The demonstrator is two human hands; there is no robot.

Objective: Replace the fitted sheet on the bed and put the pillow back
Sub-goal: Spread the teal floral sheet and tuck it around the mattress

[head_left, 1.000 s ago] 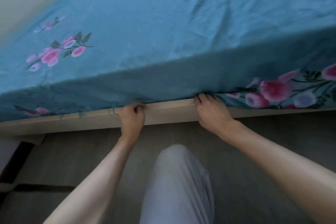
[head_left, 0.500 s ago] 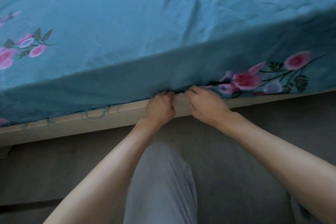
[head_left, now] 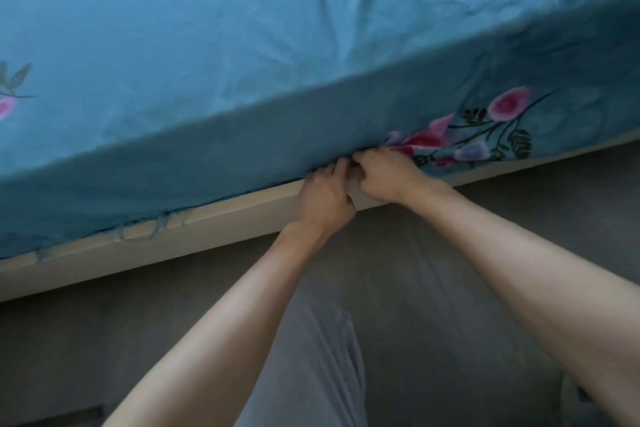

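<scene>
A teal fitted sheet (head_left: 242, 55) with pink flower prints covers the mattress top and hangs down its near side. Its lower hem meets the pale wooden bed frame (head_left: 221, 222). My left hand (head_left: 323, 199) and my right hand (head_left: 386, 175) sit side by side at that hem, fingers curled into the fabric where it goes under the mattress; the fingertips are hidden. To the left, a stretch of hem lies loose and frayed over the frame. No pillow is in view.
Grey floor (head_left: 450, 270) runs along the bed's near side. My leg in light grey trousers (head_left: 311, 357) stands between my arms, close to the frame. A dark strip (head_left: 62, 418) shows at the bottom left.
Both hands have slid right along the hem and come together, from about a hand's width apart to nearly touching. The view has shifted right with them.
</scene>
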